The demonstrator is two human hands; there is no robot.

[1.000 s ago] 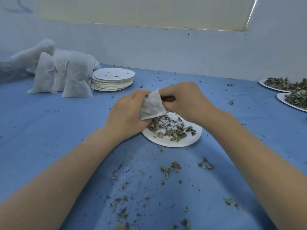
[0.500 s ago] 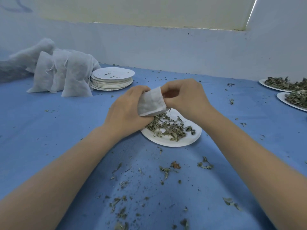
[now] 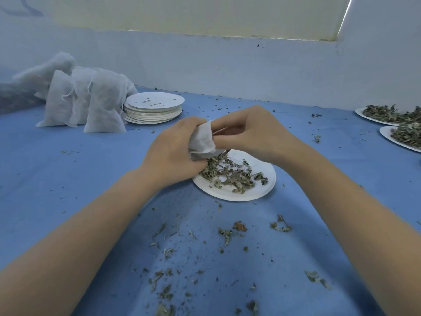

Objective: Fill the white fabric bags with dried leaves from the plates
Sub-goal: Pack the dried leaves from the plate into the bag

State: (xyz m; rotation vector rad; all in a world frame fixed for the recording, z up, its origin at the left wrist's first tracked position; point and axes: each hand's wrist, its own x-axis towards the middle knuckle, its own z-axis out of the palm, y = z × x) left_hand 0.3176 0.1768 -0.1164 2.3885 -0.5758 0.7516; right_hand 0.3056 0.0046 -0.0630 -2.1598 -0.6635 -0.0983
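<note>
Covering the whole work surface, a blue cloth (image 3: 68, 179) carries a round white paper plate (image 3: 262, 192) of crumbled dried green leaves (image 3: 230, 176), above whose far edge the left hand (image 3: 173, 153) and right hand (image 3: 252, 133) both pinch a small white fabric bag (image 3: 202, 140) with curled fingers.

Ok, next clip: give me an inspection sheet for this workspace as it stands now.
Surface: blue cloth, strewn with leaf crumbs.
Job's things: white fabric bag held over a paper plate of dried leaves; two more leaf plates far right; filled bags far left.
Clutter: stack of empty plates; spilled leaves nearest the camera.
Hands: left hand grips the bag; right hand pinches its mouth.
Cables: nothing seen.
Surroundings: pale wall behind.
</note>
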